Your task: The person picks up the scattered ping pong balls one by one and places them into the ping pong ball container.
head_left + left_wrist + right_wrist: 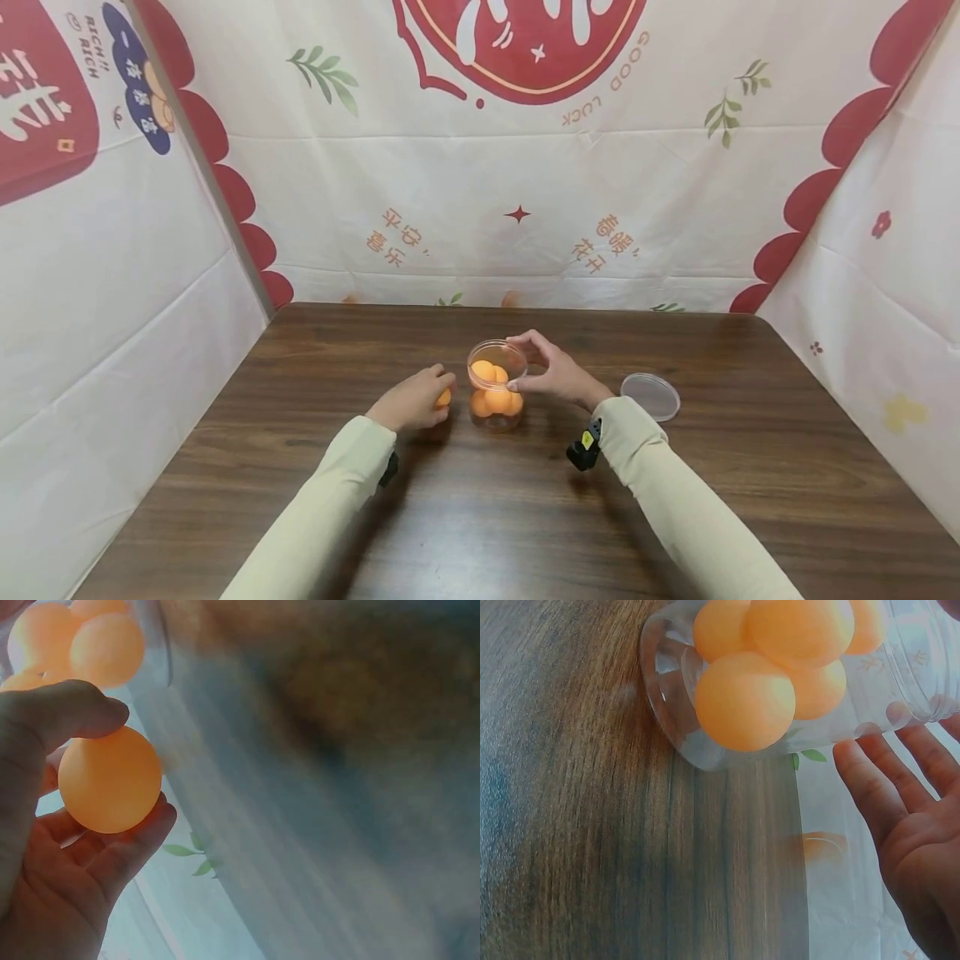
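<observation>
In the left wrist view, my left hand (67,862) holds an orange ping-pong ball (110,780) between thumb and fingers. From the head view, that left hand (412,402) is low over the table, just left of a clear plastic jar (497,423). The jar stands upright without a lid, and several orange ping-pong balls (498,400) lie inside it. My right hand (553,372) grips the jar near its rim from the right side, thumb in front and fingers behind. Fingertips of the right hand (922,832) touch the jar's wall in the right wrist view.
A round clear lid (651,397) lies flat on the brown wooden table (480,517), right of the right hand. Printed white cloth (480,175) hangs behind the table's far edge and along both sides.
</observation>
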Demonstrator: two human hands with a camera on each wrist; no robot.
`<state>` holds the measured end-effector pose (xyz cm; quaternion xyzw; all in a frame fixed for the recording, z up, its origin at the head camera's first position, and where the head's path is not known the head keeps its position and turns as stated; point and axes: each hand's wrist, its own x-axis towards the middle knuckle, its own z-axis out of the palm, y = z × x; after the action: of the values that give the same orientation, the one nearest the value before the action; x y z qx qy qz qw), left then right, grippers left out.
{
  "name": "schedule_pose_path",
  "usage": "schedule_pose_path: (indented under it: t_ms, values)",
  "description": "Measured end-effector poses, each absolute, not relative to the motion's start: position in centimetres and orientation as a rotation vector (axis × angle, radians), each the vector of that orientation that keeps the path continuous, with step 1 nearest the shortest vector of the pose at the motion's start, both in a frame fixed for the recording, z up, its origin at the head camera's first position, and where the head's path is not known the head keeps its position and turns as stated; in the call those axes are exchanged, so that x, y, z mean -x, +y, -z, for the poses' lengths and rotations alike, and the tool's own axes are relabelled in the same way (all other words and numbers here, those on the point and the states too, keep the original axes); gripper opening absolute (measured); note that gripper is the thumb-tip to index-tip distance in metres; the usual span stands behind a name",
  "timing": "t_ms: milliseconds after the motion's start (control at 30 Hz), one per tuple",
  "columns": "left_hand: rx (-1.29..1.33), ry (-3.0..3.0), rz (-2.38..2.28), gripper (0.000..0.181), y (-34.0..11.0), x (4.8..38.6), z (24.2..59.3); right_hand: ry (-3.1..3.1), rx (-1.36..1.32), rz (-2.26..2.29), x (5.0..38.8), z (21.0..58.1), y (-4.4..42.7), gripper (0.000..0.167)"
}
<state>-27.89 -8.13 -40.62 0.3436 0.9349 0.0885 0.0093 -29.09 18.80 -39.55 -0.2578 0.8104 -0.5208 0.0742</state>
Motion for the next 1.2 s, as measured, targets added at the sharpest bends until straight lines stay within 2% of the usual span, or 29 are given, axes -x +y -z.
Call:
schedule_pose_path:
  t_ms: [200, 733, 900, 1200]
  values:
    - [-1.091, 2.957, -0.236, 0.034, -8.2, 28.6, 38.9, 2.422, 0.752, 1.574, 29.2, 39.8, 18.7, 0.060]
    - [-1.210, 3.046, -0.399, 0.025, -5.5, 29.7, 32.2, 2.410, 0.744, 1.557, 29.1, 39.5, 18.7, 0.059]
    - [-1.289, 2.997, -0.396, 0.025, -3.4, 29.5, 31.5, 2.403, 0.738, 1.542, 28.9, 39.3, 18.7, 0.056]
    - [-1.469, 2.901, -0.358, 0.026, -1.0, 29.0, 32.4, 2.436, 0.794, 1.529, 29.0, 39.5, 18.7, 0.049]
